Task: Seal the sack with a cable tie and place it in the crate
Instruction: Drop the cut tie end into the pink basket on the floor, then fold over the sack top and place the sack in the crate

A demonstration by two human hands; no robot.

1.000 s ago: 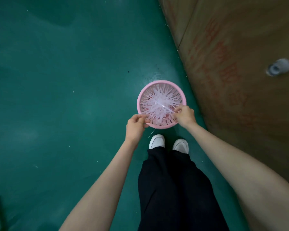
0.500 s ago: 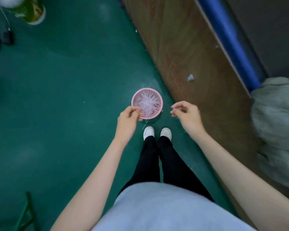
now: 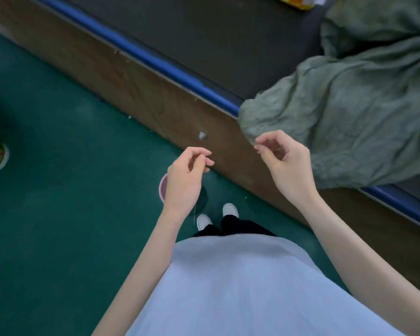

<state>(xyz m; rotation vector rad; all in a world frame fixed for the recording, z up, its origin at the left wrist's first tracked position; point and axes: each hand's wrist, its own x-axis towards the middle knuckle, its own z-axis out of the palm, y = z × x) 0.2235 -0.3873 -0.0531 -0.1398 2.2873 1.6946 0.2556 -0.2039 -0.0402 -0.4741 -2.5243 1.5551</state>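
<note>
Sack of crumpled grey-green cloth point(image 3: 349, 112) lies on the dark, blue-edged table point(image 3: 170, 66), just beyond the right hand point(image 3: 289, 166), whose fingers are curled and pinched with nothing visible between them. Left hand point(image 3: 184, 180) pinches a thin pale cable tie point(image 3: 194, 213) hanging below its wrist, hiding most of a round pink plastic basket point(image 3: 162, 187).

Crumpled grey-green sack point(image 3: 354, 112) on the bench; thin cable tie point(image 3: 194, 214) dangling.
</note>
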